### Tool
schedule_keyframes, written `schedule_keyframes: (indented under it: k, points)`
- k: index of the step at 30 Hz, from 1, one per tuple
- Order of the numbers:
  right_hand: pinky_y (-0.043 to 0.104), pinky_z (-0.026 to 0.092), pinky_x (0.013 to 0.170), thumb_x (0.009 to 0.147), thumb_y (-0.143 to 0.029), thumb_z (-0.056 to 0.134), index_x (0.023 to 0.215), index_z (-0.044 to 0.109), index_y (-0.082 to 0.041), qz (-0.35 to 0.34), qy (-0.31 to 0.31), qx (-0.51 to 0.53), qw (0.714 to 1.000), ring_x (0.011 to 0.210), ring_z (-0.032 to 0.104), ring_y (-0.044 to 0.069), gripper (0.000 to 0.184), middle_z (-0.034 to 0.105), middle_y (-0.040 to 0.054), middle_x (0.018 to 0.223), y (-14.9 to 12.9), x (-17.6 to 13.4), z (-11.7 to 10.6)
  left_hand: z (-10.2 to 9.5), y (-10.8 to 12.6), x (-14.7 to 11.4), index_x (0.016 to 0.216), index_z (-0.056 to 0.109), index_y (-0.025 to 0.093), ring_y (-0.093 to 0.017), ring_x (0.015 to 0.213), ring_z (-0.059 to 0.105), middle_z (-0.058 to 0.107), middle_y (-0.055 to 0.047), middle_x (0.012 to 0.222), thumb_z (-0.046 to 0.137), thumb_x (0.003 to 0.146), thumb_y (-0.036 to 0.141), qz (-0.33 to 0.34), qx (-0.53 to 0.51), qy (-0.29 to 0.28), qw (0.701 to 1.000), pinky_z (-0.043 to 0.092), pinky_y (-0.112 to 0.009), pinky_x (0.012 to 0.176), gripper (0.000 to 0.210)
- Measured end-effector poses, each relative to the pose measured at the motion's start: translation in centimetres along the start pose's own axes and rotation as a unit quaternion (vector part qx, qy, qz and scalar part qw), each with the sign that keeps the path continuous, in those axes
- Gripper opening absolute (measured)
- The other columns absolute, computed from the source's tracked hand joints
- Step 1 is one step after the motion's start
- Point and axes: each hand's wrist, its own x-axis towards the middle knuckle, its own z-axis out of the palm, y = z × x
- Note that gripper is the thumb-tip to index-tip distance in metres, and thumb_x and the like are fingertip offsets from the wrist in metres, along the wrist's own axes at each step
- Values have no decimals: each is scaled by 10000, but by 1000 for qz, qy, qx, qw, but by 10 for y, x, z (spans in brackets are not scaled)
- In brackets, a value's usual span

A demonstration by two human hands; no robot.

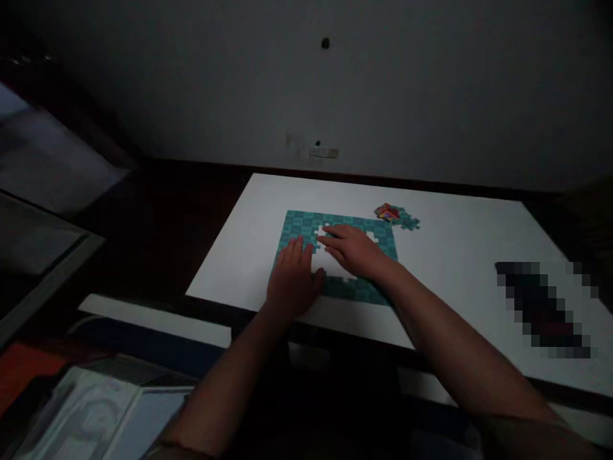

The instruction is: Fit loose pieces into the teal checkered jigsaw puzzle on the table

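A teal jigsaw puzzle (299,225), face down and partly assembled, lies on a white table (454,249). White gaps show in its middle. My left hand (293,278) rests flat on the puzzle's left part, fingers together. My right hand (353,249) lies over the middle of the puzzle, fingertips pointing left at a gap near the top; whether a piece is under the fingers is hidden. A small pile of loose pieces (396,216), teal with some coloured faces, sits just beyond the puzzle's far right corner.
The room is dim. A blurred dark object (541,306) lies on the table's right side. A grey wall (335,83) stands behind the table. At lower left are a pale tray-like object (96,415) and a grey surface (43,255).
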Motion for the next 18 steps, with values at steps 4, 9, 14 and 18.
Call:
schedule_keyframes:
  k: [4, 9, 14, 18]
  points:
    - [598, 540, 1541, 1302, -273, 630, 1705, 893, -305, -14, -3, 15, 1000, 1812, 684, 378, 483, 752, 124, 1910, 1, 6, -12, -1, 9, 5, 1866, 734, 229, -415, 1888, 569, 603, -178, 2003, 806, 1300, 421, -33, 3, 11, 999, 553, -602, 1550, 602]
    - [643, 622, 1456, 1252, -343, 715, 1728, 861, -292, -18, 7, 29, 999, 1717, 760, 405, 501, 835, 129, 1809, 8, 11, -27, 0, 16, 9, 1888, 684, 142, -448, 1889, 561, 586, -237, 2007, 782, 1310, 410, -59, -4, 5, 998, 528, -630, 1560, 644]
    - [729, 625, 1391, 1220, -247, 560, 1754, 833, -313, 31, 58, 29, 997, 1586, 796, 442, 603, 907, 150, 1659, 25, -4, -31, -8, -5, 18, 1898, 652, 89, -449, 1925, 501, 543, -271, 2032, 746, 1333, 469, -44, -40, -53, 997, 465, -562, 1593, 687]
    - [684, 589, 1372, 1223, -285, 591, 1649, 872, -229, 46, 60, 25, 997, 1519, 768, 445, 514, 887, 207, 1617, 30, -16, -28, -20, -50, 75, 1971, 570, 142, -492, 1972, 389, 412, -246, 2109, 571, 1383, 507, -71, -48, -35, 996, 398, -674, 1604, 692]
